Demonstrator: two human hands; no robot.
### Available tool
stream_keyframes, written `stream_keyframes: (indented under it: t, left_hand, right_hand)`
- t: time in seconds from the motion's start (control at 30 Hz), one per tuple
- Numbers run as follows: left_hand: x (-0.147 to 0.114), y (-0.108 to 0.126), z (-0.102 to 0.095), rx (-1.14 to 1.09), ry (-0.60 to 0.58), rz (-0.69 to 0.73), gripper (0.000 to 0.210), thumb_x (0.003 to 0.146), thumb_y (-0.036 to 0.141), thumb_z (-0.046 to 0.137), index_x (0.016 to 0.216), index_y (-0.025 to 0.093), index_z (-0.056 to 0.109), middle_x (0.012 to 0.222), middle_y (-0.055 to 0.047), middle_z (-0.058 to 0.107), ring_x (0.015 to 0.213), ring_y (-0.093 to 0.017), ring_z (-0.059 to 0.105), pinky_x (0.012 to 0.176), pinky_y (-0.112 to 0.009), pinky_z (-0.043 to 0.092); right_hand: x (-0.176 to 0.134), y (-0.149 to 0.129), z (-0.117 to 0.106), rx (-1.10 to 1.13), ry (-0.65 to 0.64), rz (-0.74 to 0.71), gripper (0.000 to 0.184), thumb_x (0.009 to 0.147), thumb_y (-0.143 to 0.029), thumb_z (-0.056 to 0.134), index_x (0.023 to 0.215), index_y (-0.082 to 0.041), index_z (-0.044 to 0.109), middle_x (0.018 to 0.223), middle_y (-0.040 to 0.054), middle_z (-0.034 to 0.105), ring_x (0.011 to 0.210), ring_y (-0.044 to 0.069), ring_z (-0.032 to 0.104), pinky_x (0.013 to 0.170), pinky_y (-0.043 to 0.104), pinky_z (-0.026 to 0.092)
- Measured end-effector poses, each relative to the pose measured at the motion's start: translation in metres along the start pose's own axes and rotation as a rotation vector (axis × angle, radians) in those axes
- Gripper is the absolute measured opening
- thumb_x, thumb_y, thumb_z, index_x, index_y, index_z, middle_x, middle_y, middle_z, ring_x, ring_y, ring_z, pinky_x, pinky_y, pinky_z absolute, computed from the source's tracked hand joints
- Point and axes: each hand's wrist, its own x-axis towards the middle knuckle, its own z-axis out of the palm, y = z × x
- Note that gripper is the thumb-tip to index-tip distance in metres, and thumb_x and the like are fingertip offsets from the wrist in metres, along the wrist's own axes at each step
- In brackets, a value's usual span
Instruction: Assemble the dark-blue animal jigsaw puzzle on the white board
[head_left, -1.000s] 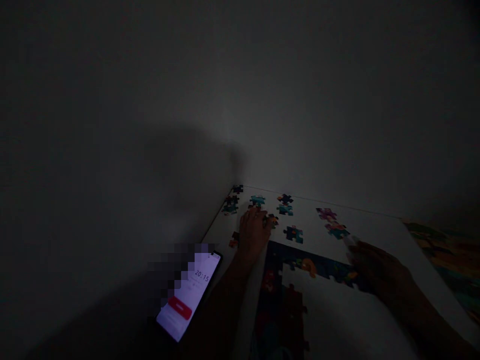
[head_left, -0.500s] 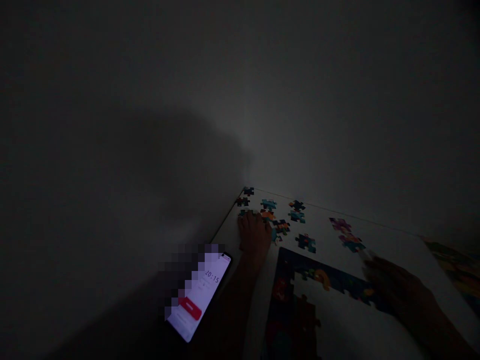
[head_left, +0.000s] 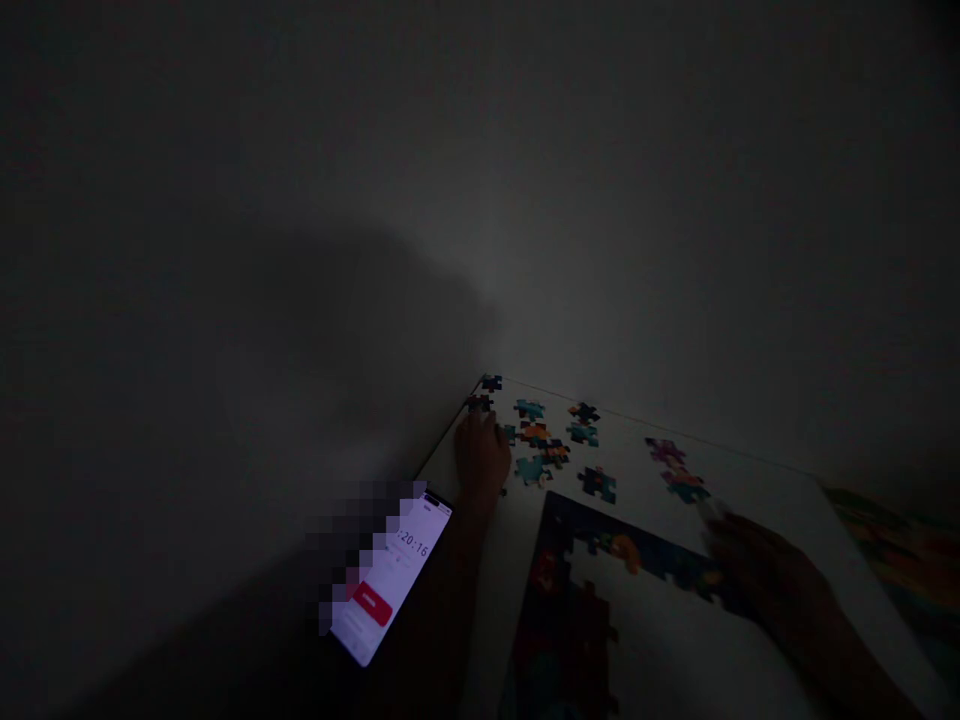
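Note:
In the dim head view my left hand (head_left: 482, 457) reaches over the left edge of the white table, fingers apart, with its fingertips at a dark puzzle piece (head_left: 480, 403). Just right of it lie loose puzzle pieces, among them an orange one (head_left: 535, 433) and a teal one (head_left: 533, 470). My right hand (head_left: 772, 570) hovers over the right part of the partly assembled puzzle border (head_left: 652, 558), its fingers drawn together. A pale blur shows at its fingertips, and I cannot make out what it is. Beyond them is a joined purple and teal piece group (head_left: 675, 470).
A lit phone (head_left: 390, 580) showing a running timer lies left of my left forearm. A colourful picture sheet (head_left: 892, 560) is at the table's right side. Walls (head_left: 637, 250) meet in a corner behind the white table (head_left: 795, 500).
My left hand has shifted left, from among the loose pieces to the dark piece near the table edge, uncovering a teal piece. My right hand stays over the border. The view has turned slightly.

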Motion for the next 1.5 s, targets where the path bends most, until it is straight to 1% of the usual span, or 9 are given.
stream_keyframes:
  t: [0.17, 0.37, 0.57, 0.87, 1.0, 1.2, 1.3, 1.4, 1.5]
  left_hand:
    - [0.002, -0.009, 0.005, 0.067, -0.055, -0.022, 0.045, 0.097, 0.028, 0.043, 0.135, 0.008, 0.056, 0.144, -0.019, 0.051, 0.135, -0.03, 0.045, 0.113, -0.044, 0.034]
    - [0.001, -0.008, 0.005, 0.132, -0.017, 0.02, 0.044, 0.096, 0.028, 0.043, 0.134, 0.01, 0.056, 0.14, -0.019, 0.054, 0.131, -0.031, 0.048, 0.111, -0.045, 0.037]
    - [0.006, -0.008, 0.0, 0.173, -0.048, -0.002, 0.046, 0.097, 0.03, 0.041, 0.138, 0.012, 0.053, 0.146, -0.018, 0.048, 0.134, -0.033, 0.044, 0.111, -0.048, 0.035]
    - [-0.008, 0.012, -0.008, 0.25, -0.044, 0.017, 0.04, 0.087, 0.011, 0.047, 0.125, 0.009, 0.061, 0.119, -0.018, 0.061, 0.112, -0.03, 0.056, 0.098, -0.041, 0.043]
    - [-0.004, 0.012, -0.011, 0.217, -0.054, 0.002, 0.037, 0.087, 0.011, 0.046, 0.119, 0.011, 0.064, 0.12, -0.017, 0.061, 0.114, -0.029, 0.055, 0.098, -0.04, 0.043]
    - [0.006, -0.006, -0.007, 0.161, -0.078, -0.03, 0.048, 0.089, 0.012, 0.042, 0.135, 0.017, 0.053, 0.146, -0.013, 0.048, 0.134, -0.029, 0.043, 0.109, -0.047, 0.035]
    - [0.006, -0.009, -0.003, 0.139, -0.095, -0.013, 0.047, 0.091, 0.014, 0.04, 0.135, 0.017, 0.053, 0.145, -0.013, 0.05, 0.135, -0.028, 0.043, 0.112, -0.05, 0.032]
    - [0.006, -0.007, -0.002, 0.091, -0.059, -0.04, 0.04, 0.093, 0.016, 0.038, 0.127, 0.017, 0.059, 0.14, -0.014, 0.055, 0.133, -0.028, 0.045, 0.111, -0.048, 0.033]
    - [0.01, -0.006, -0.005, 0.06, -0.071, -0.06, 0.035, 0.093, 0.017, 0.039, 0.12, 0.016, 0.062, 0.127, -0.016, 0.063, 0.124, -0.029, 0.053, 0.106, -0.047, 0.036]
  right_hand:
    - [-0.001, -0.007, 0.002, 0.003, -0.009, 0.021, 0.056, 0.087, -0.065, 0.041, 0.107, -0.024, 0.073, 0.124, 0.0103, 0.069, 0.112, 0.033, 0.066, 0.096, 0.052, 0.055]
    - [-0.002, -0.013, 0.001, 0.009, 0.001, 0.022, 0.053, 0.09, -0.061, 0.039, 0.11, -0.024, 0.072, 0.125, 0.0103, 0.068, 0.113, 0.032, 0.065, 0.097, 0.051, 0.054]
    - [-0.001, -0.014, 0.001, 0.013, -0.015, 0.017, 0.053, 0.091, -0.06, 0.04, 0.112, -0.024, 0.071, 0.127, 0.0094, 0.067, 0.115, 0.031, 0.064, 0.099, 0.05, 0.052]
    - [0.0, -0.011, 0.003, 0.021, -0.014, 0.042, 0.052, 0.09, -0.06, 0.041, 0.11, -0.024, 0.072, 0.124, 0.0098, 0.068, 0.112, 0.031, 0.065, 0.098, 0.05, 0.053]
    - [-0.001, -0.013, 0.0, 0.012, -0.028, 0.046, 0.05, 0.09, -0.059, 0.043, 0.112, -0.024, 0.071, 0.126, 0.0091, 0.067, 0.115, 0.031, 0.064, 0.098, 0.05, 0.053]
    - [-0.001, -0.015, -0.003, 0.015, -0.029, 0.03, 0.048, 0.09, -0.055, 0.042, 0.111, -0.023, 0.071, 0.128, 0.0099, 0.066, 0.115, 0.031, 0.063, 0.099, 0.05, 0.051]
    - [-0.001, -0.017, -0.004, 0.017, -0.037, 0.04, 0.048, 0.089, -0.055, 0.043, 0.11, -0.022, 0.071, 0.127, 0.0111, 0.066, 0.115, 0.032, 0.063, 0.099, 0.052, 0.05]
    - [-0.001, -0.02, -0.007, 0.023, -0.032, 0.038, 0.045, 0.09, -0.053, 0.045, 0.111, -0.022, 0.07, 0.126, 0.0116, 0.066, 0.117, 0.032, 0.062, 0.101, 0.051, 0.048]
    - [0.0, -0.024, -0.009, 0.032, -0.03, 0.032, 0.04, 0.091, -0.049, 0.047, 0.111, -0.022, 0.07, 0.128, 0.0113, 0.065, 0.117, 0.032, 0.061, 0.102, 0.051, 0.047]
